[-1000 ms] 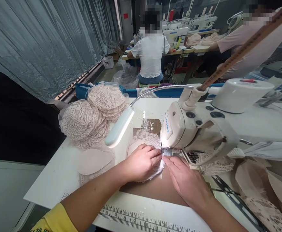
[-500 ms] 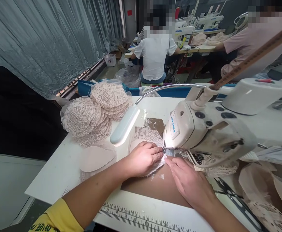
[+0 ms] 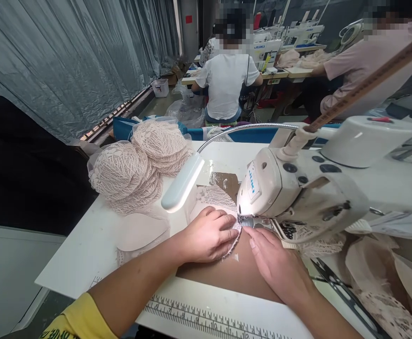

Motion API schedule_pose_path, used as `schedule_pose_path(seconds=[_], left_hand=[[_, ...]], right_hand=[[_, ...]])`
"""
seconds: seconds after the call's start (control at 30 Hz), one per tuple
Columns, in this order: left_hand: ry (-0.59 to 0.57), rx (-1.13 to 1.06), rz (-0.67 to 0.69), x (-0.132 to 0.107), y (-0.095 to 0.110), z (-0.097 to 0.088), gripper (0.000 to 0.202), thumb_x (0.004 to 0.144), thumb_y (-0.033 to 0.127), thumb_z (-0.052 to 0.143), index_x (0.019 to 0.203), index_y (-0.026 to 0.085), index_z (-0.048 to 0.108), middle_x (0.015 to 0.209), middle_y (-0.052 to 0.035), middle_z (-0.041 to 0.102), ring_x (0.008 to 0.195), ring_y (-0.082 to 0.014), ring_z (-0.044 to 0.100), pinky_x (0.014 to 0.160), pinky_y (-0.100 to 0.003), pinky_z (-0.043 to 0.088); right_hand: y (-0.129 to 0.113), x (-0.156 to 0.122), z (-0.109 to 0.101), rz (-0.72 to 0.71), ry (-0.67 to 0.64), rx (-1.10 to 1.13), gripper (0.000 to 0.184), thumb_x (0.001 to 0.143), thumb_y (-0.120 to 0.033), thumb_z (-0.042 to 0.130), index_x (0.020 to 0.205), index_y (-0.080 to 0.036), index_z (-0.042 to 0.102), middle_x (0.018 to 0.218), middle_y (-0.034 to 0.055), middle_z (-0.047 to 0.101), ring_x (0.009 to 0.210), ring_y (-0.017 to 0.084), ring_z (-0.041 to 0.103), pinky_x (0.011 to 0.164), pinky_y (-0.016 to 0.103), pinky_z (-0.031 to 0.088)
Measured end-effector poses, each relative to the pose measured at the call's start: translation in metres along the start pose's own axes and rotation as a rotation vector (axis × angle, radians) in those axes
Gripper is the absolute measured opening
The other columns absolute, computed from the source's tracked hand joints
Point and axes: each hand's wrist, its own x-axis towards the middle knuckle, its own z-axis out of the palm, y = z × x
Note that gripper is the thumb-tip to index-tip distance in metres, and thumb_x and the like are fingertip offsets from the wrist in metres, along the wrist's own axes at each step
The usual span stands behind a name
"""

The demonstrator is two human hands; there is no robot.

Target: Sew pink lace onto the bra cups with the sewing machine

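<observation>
A: Both hands are working at the needle. I am pressing the left hand [image 3: 208,235] flat on the lace piece [image 3: 216,197], fingers spread, grip holding nothing closed; the piece is lying on the desk [image 3: 86,254] under the head of the sewing machine [image 3: 291,188].

B: And the right hand [image 3: 276,263]?

A: I am laying it flat too, fingertips touching the lace edge just beside the presser foot. I judge the seam is being fed; the next move calls for even, slow guiding.
</observation>
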Motion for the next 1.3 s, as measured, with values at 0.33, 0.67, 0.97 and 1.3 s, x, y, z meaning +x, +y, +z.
schedule_pose_path(seconds=[0.33,0.67,0.97,1.3], left_hand=[[-0.034,-0.053,0.089,-0.001,-0.002,0.003,0.032,0.097,0.028,0.037,0.117,0.014,0.058,0.125,-0.0082,0.060,0.106,-0.0216,0.052,0.092,-0.038,0.037],[-0.029,-0.019,0.003,0.002,0.003,0.003,0.034,0.096,0.026,0.037,0.122,0.012,0.056,0.126,-0.0080,0.059,0.107,-0.0232,0.051,0.092,-0.039,0.038],[-0.019,-0.012,-0.021,0.004,0.004,0.005,0.032,0.094,0.026,0.041,0.118,0.013,0.057,0.124,-0.0085,0.060,0.106,-0.0231,0.051,0.090,-0.039,0.038],[0.001,-0.022,-0.075,0.005,0.005,0.004,0.030,0.095,0.028,0.041,0.114,0.014,0.059,0.124,-0.0082,0.060,0.107,-0.0235,0.051,0.090,-0.039,0.038]], right_hand=[[-0.003,0.005,-0.014,-0.134,-0.037,0.018,0.040,0.086,-0.008,0.039,0.112,-0.020,0.067,0.099,0.0038,0.071,0.075,0.016,0.063,0.060,0.026,0.047],[-0.009,0.009,-0.008,-0.111,0.006,-0.092,0.039,0.083,-0.006,0.044,0.111,-0.019,0.067,0.090,0.0039,0.071,0.071,0.017,0.061,0.056,0.027,0.041],[-0.010,0.009,-0.010,-0.095,0.002,-0.099,0.040,0.083,-0.005,0.045,0.110,-0.021,0.069,0.093,0.0034,0.071,0.069,0.016,0.062,0.060,0.027,0.043],[-0.010,0.008,-0.009,-0.076,0.006,-0.091,0.039,0.084,-0.006,0.045,0.110,-0.021,0.069,0.095,0.0038,0.072,0.072,0.017,0.064,0.064,0.027,0.048]])
